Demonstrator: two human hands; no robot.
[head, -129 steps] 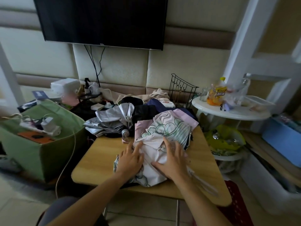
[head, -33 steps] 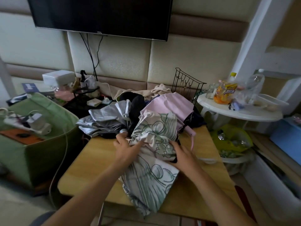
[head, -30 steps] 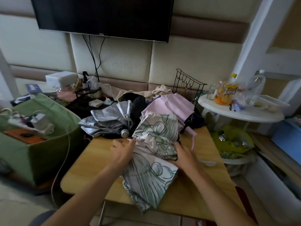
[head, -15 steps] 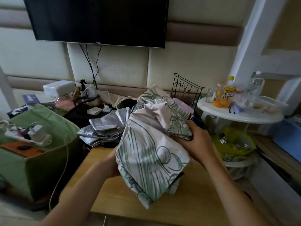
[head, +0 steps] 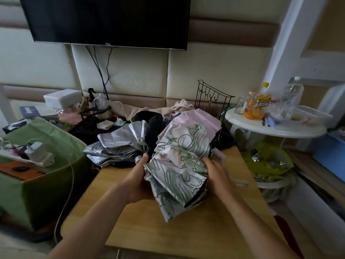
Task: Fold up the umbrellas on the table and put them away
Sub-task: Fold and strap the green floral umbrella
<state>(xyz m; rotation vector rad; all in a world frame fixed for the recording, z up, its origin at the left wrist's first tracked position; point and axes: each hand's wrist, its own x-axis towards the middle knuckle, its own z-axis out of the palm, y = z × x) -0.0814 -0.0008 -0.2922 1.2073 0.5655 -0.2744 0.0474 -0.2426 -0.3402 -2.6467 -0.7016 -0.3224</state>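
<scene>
Both hands hold the flowery green-and-white umbrella (head: 179, 163) just above the middle of the wooden table (head: 186, 232): the left hand (head: 138, 181) curls round its left side (thumb on top) and the right hand (head: 216, 174) grips its right side.

Umbrellas (head: 179, 157) on table (head: 186, 230)

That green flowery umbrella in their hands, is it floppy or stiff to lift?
Probably floppy: the floral umbrella canopy hangs in loose crumpled folds between the left hand and right hand. Likely light, since it bunches easily. Stiffer ribs inside are hidden.
</scene>
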